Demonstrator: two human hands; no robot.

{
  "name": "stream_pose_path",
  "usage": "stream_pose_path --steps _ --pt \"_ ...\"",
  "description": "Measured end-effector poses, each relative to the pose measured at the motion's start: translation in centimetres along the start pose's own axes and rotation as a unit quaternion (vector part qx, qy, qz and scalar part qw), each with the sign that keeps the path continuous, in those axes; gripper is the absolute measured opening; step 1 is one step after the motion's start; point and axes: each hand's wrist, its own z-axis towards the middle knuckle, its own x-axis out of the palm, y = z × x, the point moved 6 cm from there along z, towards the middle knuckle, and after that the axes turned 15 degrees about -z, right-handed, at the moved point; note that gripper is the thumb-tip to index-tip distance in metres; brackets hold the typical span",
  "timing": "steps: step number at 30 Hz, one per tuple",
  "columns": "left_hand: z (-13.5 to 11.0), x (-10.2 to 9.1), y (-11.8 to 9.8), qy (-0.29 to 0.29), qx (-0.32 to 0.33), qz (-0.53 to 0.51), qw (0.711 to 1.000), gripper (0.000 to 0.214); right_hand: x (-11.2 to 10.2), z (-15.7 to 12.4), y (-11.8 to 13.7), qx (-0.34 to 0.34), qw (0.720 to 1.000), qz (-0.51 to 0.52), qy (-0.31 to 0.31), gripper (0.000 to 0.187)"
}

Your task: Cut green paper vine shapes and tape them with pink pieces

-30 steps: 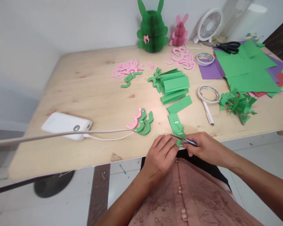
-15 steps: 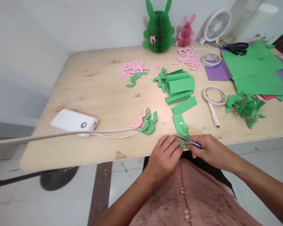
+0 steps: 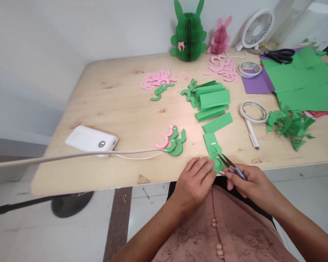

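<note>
My right hand (image 3: 251, 182) is closed round blue tweezers (image 3: 233, 168), whose two slim dark tips point up and left and stand a little apart. By its thumb and fingertips is a small white strip (image 3: 222, 172). My left hand (image 3: 195, 178) lies palm down at the table's front edge, fingers stretched out. Its fingertips touch the left side of a green paper strip (image 3: 211, 140), which bears wavy green cutouts (image 3: 218, 165) with white bits on them. Left of the strip lie scalloped green pieces (image 3: 177, 147) and a pink scalloped piece (image 3: 165, 140), overlapping.
Folded green strips (image 3: 214, 98) and pink cutouts (image 3: 157, 79) lie farther back. A tape roll (image 3: 243, 112), white pen (image 3: 252, 134) and green scraps (image 3: 289, 125) are at the right. Paper rabbits, black scissors (image 3: 280, 55) and a fan stand behind. A white power bank (image 3: 84, 138) sits left.
My right hand has moved slightly right and down, and the tweezers' tips have spread and drawn back from my left fingers. The whole view has shifted a little.
</note>
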Motion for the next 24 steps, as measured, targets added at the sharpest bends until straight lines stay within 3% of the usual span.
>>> stream_pose_path --steps 9,24 --pt "0.0 -0.1 0.0 -0.009 -0.002 -0.01 1.0 0.018 1.6 -0.7 -0.9 0.072 0.982 0.173 -0.022 0.043" --pt "0.0 0.1 0.0 -0.008 -0.007 -0.007 1.0 0.017 1.3 -0.5 -1.1 0.073 0.988 0.136 -0.024 0.052"
